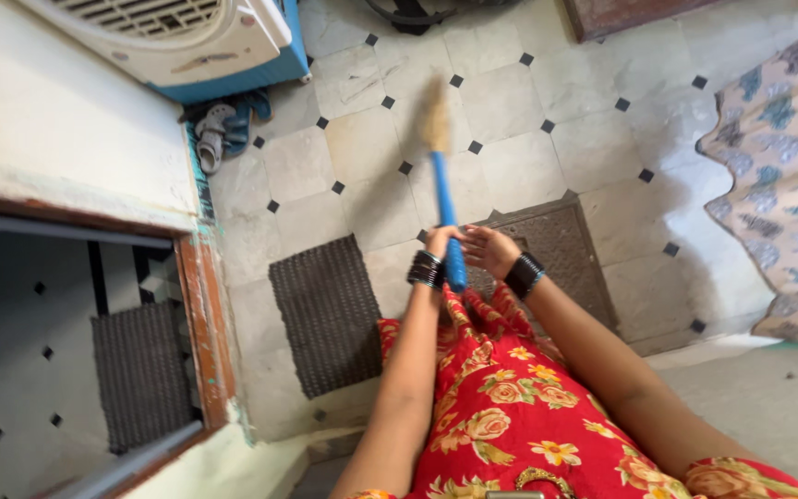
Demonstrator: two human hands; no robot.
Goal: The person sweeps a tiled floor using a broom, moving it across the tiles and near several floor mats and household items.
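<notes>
Both hands, left (440, 242) and right (486, 246), clasp the blue broom (442, 189) handle; its blurred bristle head rests on far tiles. Handle's near end hidden behind hands; mat (328, 312) left.

Both hands on the broom, head of it out over the tiles.

The left hand (440, 242) is wrapped round the blue handle of the broom (442, 189), and the right hand (489, 248) sits just beside it, fingers touching the same handle, dark bangles on both wrists. The straw-coloured bristles, blurred, are over the pale floor tiles (510, 102) with small black diamonds. A dark doormat (325, 310) lies left of the hands, a second mat (561, 245) under and right of them. Grey and blue sandals (223, 129) rest beside the white and blue air cooler (196, 42) at top left. A patterned cloth (787, 176) hangs in at the right edge.
</notes>
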